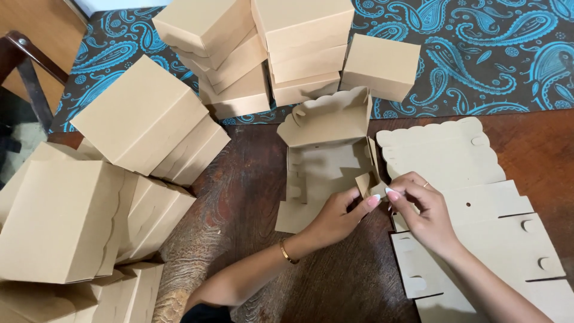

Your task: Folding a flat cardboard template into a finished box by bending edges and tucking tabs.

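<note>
**Kraft card, half folded**

Pinched between both sets of fingertips: corner flap [363, 182] of half-formed box [326, 161], left hand [335, 218] and right hand [418, 212] closed on it, steadying the fold. Just right, flat blanks [478, 203]; leftward and beyond, finished boxes [140, 122] stacked clear.

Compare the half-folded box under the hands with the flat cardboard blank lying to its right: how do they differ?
The half-folded box has its scalloped back wall raised; the flat blank lies fully flat on the wooden table. The left hand and right hand pinch a corner flap of the box; the right hand hovers over the blank without gripping it. The box lies alone; the blank tops a stack. Both are plain brown cardboard with scalloped edges.
</note>
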